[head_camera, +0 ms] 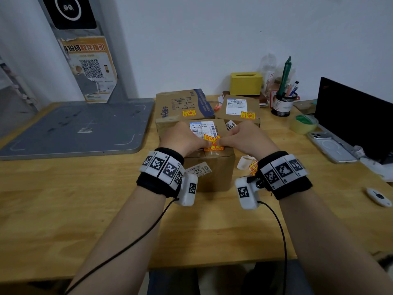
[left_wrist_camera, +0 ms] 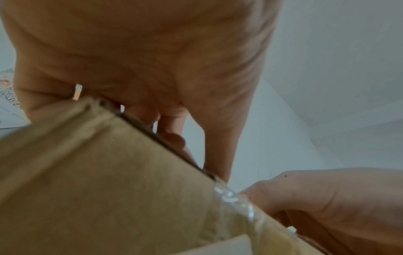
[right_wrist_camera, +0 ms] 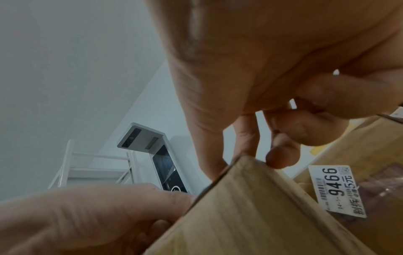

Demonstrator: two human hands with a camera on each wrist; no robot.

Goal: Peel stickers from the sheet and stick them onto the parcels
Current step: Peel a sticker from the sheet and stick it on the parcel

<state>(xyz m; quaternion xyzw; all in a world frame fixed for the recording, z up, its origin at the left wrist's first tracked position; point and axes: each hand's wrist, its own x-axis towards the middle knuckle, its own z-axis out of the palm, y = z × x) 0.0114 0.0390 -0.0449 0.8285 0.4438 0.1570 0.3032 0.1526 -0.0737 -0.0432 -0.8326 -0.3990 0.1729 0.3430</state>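
The nearest cardboard parcel stands on the wooden table. A yellow and red sticker lies on its top by the front edge. My left hand and right hand rest on the top, and both thumbs press the sticker's middle. The left wrist view has the parcel under my left hand. In the right wrist view my right hand touches the parcel's top edge. The sticker sheet lies right of the parcel, partly hidden by my right wrist.
Two more parcels stand behind, each with a yellow sticker. A grey scanner base lies left. At right are a tape roll, a phone, a dark screen and a pen holder.
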